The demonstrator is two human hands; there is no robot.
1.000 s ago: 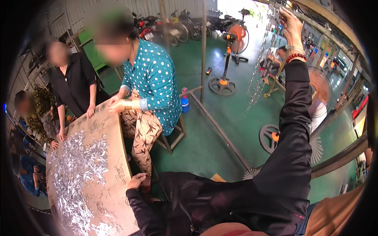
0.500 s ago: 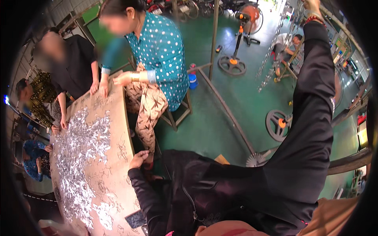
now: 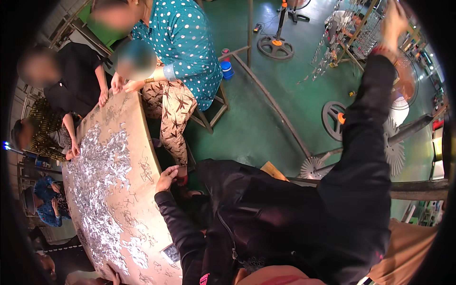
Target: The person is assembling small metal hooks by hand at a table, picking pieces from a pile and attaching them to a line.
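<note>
My left hand (image 3: 167, 178) is beside the right edge of a tan table (image 3: 154, 209), its fingers drawn together. Whatever is between them, if anything, is too small to make out. Bright silver small pieces (image 3: 97, 190) lie spread over the table, with thin dark wire-like bits (image 3: 146, 172) scattered nearer its right side. A phone-like dark slab (image 3: 171, 252) lies by my left sleeve. My right hand (image 3: 394, 31) is raised on an outstretched arm at the upper right, a reddish band at its wrist. Blur hides its finger pose, and metal chains hang to its left.
A person in a teal dotted shirt (image 3: 180, 52) sits at the table's far right corner. Other people work along its far and left sides, one in black (image 3: 76, 80). A metal frame bar (image 3: 273, 102), round stand bases (image 3: 275, 48) and a blue container (image 3: 227, 71) stand on the green floor.
The view has shifted, and the raised right hand now shows more fully, lower in the picture. My left hand stays by the table edge. Another person's hand appears at the table's near edge.
</note>
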